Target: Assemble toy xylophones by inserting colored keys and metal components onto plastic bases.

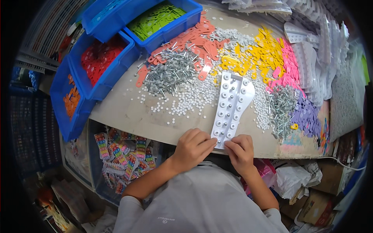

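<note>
A white plastic jig lies on the table in front of me, its far end wider on the right. White round caps stand in rows along both its sides, with small metal pins down the middle. My left hand is closed, fingertips pinched together at the jig's near left corner. At the near right corner my right hand is also closed, thumb and fingers pressed together. Whatever either pinch holds is too small or hidden to tell. Small white round pieces are scattered on both sides of the jig.
Metal pins are heaped left and right. Coral, yellow, pink and purple plastic tabs lie behind and right. Blue bins stand far left. White moulded trays are stacked right. Colourful packs fill a tub below.
</note>
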A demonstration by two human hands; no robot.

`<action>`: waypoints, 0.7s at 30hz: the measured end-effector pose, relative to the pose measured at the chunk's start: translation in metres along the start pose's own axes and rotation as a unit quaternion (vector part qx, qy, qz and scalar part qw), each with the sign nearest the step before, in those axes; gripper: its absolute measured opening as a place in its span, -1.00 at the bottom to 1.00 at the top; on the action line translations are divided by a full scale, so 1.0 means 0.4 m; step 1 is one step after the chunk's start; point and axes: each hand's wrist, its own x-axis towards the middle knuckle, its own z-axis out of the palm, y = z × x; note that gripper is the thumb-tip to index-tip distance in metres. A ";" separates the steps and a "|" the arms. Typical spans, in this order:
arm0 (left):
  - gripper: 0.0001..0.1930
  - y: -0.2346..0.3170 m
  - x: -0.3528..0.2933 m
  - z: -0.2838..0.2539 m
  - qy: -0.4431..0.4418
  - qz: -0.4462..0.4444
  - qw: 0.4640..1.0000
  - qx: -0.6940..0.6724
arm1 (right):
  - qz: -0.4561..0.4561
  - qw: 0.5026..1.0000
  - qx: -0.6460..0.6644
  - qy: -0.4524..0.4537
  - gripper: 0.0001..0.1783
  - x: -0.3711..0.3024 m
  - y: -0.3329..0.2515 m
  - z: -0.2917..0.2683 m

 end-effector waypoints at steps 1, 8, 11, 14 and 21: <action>-0.82 -0.007 -0.003 0.004 0.004 -0.017 0.999 -0.052 | -0.004 1.000 0.001 -0.006 -0.72 0.003 0.001 -0.003; -0.61 -0.087 0.011 -0.046 0.129 -0.133 0.982 0.026 | 0.134 0.987 -0.040 0.075 -0.89 0.074 0.042 -0.034; -0.57 -0.089 -0.002 -0.030 0.207 -0.048 0.976 0.046 | 0.142 0.982 -0.111 0.063 -0.88 0.126 0.060 -0.058; -0.63 -0.092 -0.019 -0.008 0.189 -0.015 0.979 0.077 | 0.029 0.984 -0.109 0.135 -0.82 0.233 -0.014 -0.033; -0.82 -0.097 -0.054 -0.020 0.189 -0.038 0.980 0.048 | -0.271 0.958 0.079 -0.048 -0.86 0.653 -0.337 0.262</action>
